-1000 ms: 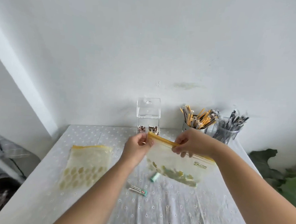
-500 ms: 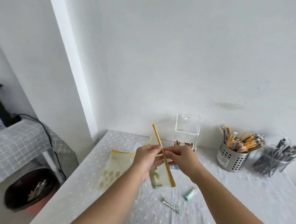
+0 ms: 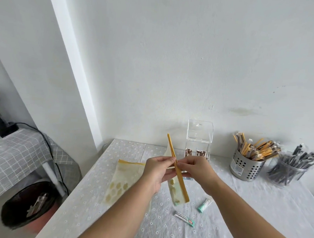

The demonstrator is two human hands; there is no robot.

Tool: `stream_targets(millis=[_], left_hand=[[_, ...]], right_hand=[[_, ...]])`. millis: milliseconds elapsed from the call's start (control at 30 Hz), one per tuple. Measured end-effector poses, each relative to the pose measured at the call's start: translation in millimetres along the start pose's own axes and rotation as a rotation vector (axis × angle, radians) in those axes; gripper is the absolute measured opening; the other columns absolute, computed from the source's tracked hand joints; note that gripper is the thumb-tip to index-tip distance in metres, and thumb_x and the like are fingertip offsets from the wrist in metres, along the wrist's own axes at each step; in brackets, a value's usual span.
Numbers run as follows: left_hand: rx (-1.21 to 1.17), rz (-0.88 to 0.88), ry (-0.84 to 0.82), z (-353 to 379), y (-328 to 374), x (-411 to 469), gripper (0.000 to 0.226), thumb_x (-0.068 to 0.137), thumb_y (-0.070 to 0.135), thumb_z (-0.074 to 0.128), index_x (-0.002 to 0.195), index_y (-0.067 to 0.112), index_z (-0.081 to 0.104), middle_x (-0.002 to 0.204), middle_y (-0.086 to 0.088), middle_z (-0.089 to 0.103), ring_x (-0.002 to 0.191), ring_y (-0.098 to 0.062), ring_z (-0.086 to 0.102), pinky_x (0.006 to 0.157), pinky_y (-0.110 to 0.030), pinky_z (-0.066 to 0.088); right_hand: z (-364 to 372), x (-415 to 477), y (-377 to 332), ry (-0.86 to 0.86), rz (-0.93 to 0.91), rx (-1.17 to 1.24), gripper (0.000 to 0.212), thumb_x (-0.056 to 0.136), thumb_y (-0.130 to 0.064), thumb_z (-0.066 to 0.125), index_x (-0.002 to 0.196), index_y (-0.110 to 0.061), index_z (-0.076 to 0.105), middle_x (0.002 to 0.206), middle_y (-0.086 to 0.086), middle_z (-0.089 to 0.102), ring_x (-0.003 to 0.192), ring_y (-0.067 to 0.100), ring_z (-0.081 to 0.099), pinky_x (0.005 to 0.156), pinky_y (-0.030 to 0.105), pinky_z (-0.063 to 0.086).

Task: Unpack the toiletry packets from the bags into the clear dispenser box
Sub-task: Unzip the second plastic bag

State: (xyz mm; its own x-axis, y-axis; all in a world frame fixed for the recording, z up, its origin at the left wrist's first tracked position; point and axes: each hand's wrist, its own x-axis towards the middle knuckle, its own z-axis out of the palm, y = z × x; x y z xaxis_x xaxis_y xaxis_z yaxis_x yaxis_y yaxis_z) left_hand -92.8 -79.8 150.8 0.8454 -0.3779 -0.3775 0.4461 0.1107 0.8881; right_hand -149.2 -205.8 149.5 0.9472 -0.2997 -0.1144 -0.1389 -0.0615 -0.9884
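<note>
head view: the left hand (image 3: 158,170) and the right hand (image 3: 198,171) are both pinching the yellow zip strip (image 3: 177,170) of a clear zip bag (image 3: 175,190), one on each side of the seal, holding it up edge-on above the table (image 3: 257,206). the bag is hanging tilted, its far end pointing up toward the clear dispenser box (image 3: 199,139), its near end drooping with yellowish packets (image 3: 174,189) gathered low inside. whether the seal is already parting is hard to tell, as the strip is being seen edge-on.

judgement on the step in hand: the seal is being opened. it is best done with thumbs pulling the two lips apart at the middle, then working outward, while keeping the mouth uppermost so the packets are not spilling.

a second zip bag (image 3: 124,180), also holding yellowish packets, is lying flat on the table to the left, not yet handled. a small teal-capped tube (image 3: 204,205) and a narrow sachet (image 3: 184,216) are lying loose nearer the camera. the dispenser box is standing against the wall, lid shut as far as can be seen, with brown packets (image 3: 194,153) at its base. the lid will need lifting before loading.
</note>
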Motion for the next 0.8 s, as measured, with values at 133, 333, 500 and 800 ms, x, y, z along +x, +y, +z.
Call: stream_targets(millis=[133, 333, 500, 800], left_hand=[[0.098, 0.008, -0.016, 6.4, -0.5, 0.5, 0.001, 0.084, 0.004, 0.065, 0.084, 0.004, 0.066, 0.075, -0.011, 0.072, 0.06, -0.021, 0.071, 0.058, -0.026, 0.06], [0.236, 0.064, 0.016, 8.6, -1.2, 7.8, 0.011, 0.079, 0.003, 0.058, 0.077, -0.002, 0.068, 0.074, -0.017, 0.072, 0.068, -0.031, 0.073, 0.069, -0.038, 0.061], [0.34, 0.127, 0.052, 10.4, -4.6, 10.2, 0.016, 0.081, 0.007, 0.055, 0.072, 0.002, 0.067, 0.068, -0.013, 0.073, 0.061, -0.023, 0.073, 0.057, -0.028, 0.058], [0.166, 0.049, -0.04, 7.5, -1.2, 17.6, 0.012, 0.086, 0.008, 0.062, 0.075, 0.006, 0.066, 0.059, -0.005, 0.069, 0.055, -0.014, 0.067, 0.056, -0.025, 0.057]], right_hand=[[-4.1, -0.4, 3.4, 0.019, 0.003, -0.002, 0.01, 0.084, 0.004, 0.061, 0.082, 0.006, 0.071, 0.062, 0.004, 0.072, 0.058, 0.012, 0.07, 0.054, 0.016, 0.053], [-3.3, 3.9, 9.7, 0.045, 0.005, -0.052, 0.012, 0.082, -0.003, 0.067, 0.079, 0.007, 0.07, 0.073, 0.017, 0.073, 0.069, 0.021, 0.071, 0.07, 0.034, 0.061], [1.3, 4.5, 13.1, 0.13, -0.014, -0.111, 0.014, 0.082, -0.004, 0.063, 0.071, 0.003, 0.068, 0.064, 0.009, 0.068, 0.057, 0.012, 0.064, 0.059, 0.024, 0.057], [-7.7, 13.9, 3.6, -0.021, -0.145, -0.445, 0.029, 0.09, -0.02, 0.056, 0.064, -0.011, 0.049, 0.054, 0.001, 0.05, 0.046, 0.012, 0.048, 0.045, 0.023, 0.044]])
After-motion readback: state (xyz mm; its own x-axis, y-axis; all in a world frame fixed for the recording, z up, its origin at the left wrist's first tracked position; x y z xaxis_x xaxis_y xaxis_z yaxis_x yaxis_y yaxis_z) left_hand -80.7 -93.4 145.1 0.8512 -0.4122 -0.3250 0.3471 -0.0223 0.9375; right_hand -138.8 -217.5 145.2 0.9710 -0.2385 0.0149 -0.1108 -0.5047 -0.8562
